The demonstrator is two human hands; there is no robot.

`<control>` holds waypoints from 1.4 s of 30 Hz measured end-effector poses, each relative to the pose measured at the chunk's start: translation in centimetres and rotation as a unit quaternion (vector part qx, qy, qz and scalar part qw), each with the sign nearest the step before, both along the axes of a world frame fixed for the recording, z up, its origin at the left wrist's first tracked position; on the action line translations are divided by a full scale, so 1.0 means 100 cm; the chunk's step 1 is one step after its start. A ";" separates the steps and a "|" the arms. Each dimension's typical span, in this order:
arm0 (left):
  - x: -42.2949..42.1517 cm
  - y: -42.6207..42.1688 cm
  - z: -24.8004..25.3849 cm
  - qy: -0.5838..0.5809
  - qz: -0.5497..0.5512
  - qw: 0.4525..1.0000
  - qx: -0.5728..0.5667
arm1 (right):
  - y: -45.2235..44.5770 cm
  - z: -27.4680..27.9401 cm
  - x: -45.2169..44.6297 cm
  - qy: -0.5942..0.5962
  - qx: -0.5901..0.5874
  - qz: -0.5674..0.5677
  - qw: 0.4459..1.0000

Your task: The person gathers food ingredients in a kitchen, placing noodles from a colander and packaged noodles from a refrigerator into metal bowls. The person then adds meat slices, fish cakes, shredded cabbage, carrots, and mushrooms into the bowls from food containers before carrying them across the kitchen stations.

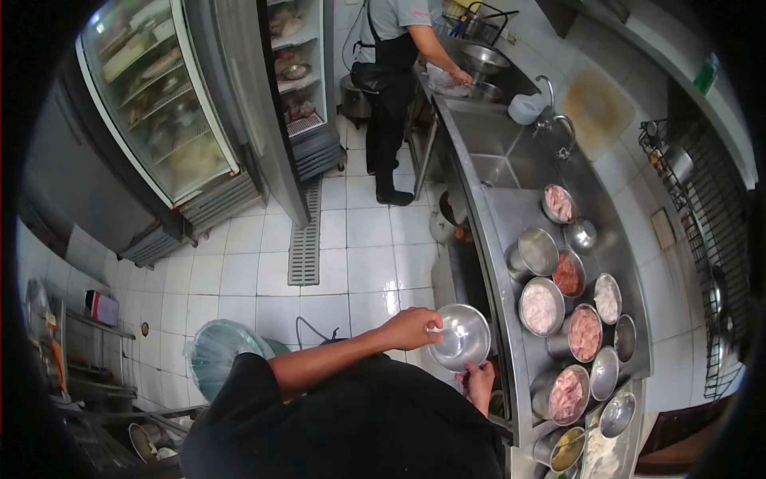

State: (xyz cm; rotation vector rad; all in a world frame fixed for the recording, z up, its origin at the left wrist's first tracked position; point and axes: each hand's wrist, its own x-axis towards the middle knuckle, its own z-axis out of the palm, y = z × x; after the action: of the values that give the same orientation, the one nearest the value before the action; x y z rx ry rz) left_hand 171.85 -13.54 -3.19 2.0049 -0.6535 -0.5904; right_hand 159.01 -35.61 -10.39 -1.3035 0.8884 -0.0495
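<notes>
Two hands on metal bowl, some fingertips hidden, probably underneath

The bowl was between left hand and right hand, left of the counter, where pots of meat stood before the sink. Farther left were bin and fridge.

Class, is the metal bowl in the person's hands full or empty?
It looks empty: only shiny metal shows inside the bowl, held between left hand and right hand.
</notes>
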 end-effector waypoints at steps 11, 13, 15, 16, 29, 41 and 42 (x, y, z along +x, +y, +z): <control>0.001 0.001 -0.002 0.004 0.002 1.000 -0.001 | -0.003 -0.011 0.000 -0.014 0.017 0.000 1.000; 0.000 0.001 -0.003 0.007 0.000 1.000 0.000 | -0.004 -0.017 -0.002 -0.015 0.011 0.004 1.000; -0.001 0.001 -0.003 0.012 -0.001 1.000 -0.003 | -0.004 -0.018 -0.005 -0.015 0.011 0.005 1.000; -0.001 0.001 -0.002 0.023 0.002 1.000 -0.004 | -0.004 -0.016 -0.005 -0.014 0.014 0.004 1.000; 0.032 -0.018 0.004 0.034 -0.037 0.998 -0.036 | 0.000 -0.019 -0.014 -0.013 0.032 -0.021 0.999; 0.306 -0.189 0.120 0.065 0.018 0.995 0.079 | 0.007 -0.009 -0.021 -0.012 0.025 -0.017 0.999; 0.311 -0.193 0.121 0.050 0.026 0.996 0.073 | 0.005 -0.011 -0.026 -0.009 0.025 -0.020 0.999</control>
State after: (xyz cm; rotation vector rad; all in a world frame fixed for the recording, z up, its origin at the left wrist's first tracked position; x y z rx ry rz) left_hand 202.99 -32.89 8.95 2.1051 -0.5098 -0.7201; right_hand 156.46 -35.11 -11.51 -1.2367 0.8957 -0.0694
